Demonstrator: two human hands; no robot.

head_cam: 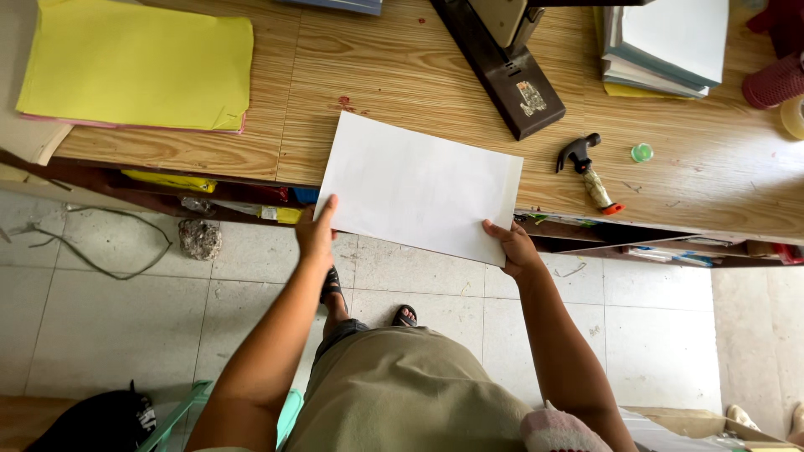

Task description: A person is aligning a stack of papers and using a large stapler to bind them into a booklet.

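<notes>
Blank white paper stack [421, 188], flat, tilted, overhanging wooden table edge.

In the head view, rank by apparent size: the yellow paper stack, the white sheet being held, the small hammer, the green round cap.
1. Yellow paper stack and white sheet: look alike, and the sheet is nearer the camera.
2. Small hammer.
3. Green round cap.

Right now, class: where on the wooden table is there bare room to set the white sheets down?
Bare wood lies between the yellow paper and the stapler, and right of the hammer. The far right corner is crowded: paper stack, tape.
</notes>
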